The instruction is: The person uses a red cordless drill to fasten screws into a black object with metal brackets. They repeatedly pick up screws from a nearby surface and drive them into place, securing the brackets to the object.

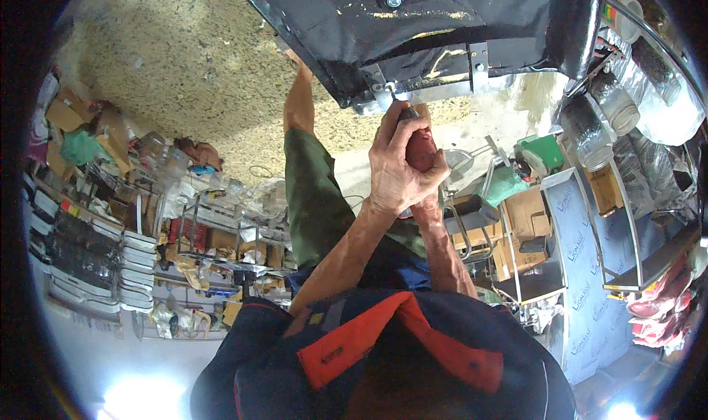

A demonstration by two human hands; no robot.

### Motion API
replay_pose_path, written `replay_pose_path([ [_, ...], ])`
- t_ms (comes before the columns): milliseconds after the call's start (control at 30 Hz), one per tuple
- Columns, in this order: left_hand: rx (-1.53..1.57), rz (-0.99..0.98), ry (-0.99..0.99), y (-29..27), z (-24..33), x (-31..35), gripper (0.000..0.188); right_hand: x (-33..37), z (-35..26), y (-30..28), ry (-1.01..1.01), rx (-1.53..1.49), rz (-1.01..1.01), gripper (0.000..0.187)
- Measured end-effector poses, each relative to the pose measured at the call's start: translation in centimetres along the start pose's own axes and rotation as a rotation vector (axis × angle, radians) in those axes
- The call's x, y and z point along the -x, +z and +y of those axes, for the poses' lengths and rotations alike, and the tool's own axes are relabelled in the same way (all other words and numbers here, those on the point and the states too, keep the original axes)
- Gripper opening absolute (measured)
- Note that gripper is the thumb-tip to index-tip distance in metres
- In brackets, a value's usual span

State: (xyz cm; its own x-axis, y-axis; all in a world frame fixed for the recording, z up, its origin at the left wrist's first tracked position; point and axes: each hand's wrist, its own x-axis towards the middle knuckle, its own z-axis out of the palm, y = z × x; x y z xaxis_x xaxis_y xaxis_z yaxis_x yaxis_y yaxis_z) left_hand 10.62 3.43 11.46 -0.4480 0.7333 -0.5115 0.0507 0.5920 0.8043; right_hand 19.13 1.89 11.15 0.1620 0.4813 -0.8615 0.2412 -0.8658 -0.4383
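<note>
My left hand (402, 171) is wrapped round a screwdriver-like tool (408, 115) with a dark front and a slim metal shaft. My right hand (425, 200) is closed at the same tool, behind and partly under the left one, and most of its fingers are hidden. The rest of the tool's body is covered by my hands, so its exact kind is unclear. Its tip meets a small metal bracket (377, 77) on the lower edge of a large black panel (324, 29). A second bracket (479, 64) sits farther right on that edge.
A bare leg in green shorts (310, 173) stands at the left of my arms. Cluttered shelving (221, 232) lines the left side. At right are cardboard boxes (527, 217), a green container (542, 154), a metal-framed rack (568, 235) and plastic-wrapped cylinders (588, 132).
</note>
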Motion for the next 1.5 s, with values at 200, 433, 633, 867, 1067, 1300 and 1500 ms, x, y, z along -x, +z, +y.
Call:
replay_pose_path([
  [200,-0.002,-0.019,0.017,0.3,0.1,0.0,0.053,-0.3,-0.4,-0.1,0.017,-0.023,0.003,0.024],
  [433,-0.073,-0.026,0.039,0.4,1.1,-0.8,0.049,-0.1,-0.5,0.1,0.062,-0.077,0.020,0.023],
  [633,-0.080,-0.043,0.031,0.6,1.3,-1.0,0.044,-0.1,-0.5,0.3,0.119,-0.155,0.023,0.023],
  [867,-0.229,-0.204,-0.067,0.8,2.8,-1.5,0.042,2.0,0.0,2.9,0.324,-0.394,-0.007,0.022],
  [1067,-0.702,-0.560,0.202,-0.2,5.0,-1.7,0.038,3.8,0.6,6.1,0.474,-0.588,-0.053,0.021],
  [1300,-1.516,-0.645,0.544,-0.7,7.2,-1.9,0.054,2.7,0.7,7.2,0.506,-0.649,0.041,0.020],
  [1500,-1.294,-0.909,0.271,1.8,7.0,-2.1,0.054,2.4,1.4,5.0,0.531,-0.709,0.018,0.019],
])
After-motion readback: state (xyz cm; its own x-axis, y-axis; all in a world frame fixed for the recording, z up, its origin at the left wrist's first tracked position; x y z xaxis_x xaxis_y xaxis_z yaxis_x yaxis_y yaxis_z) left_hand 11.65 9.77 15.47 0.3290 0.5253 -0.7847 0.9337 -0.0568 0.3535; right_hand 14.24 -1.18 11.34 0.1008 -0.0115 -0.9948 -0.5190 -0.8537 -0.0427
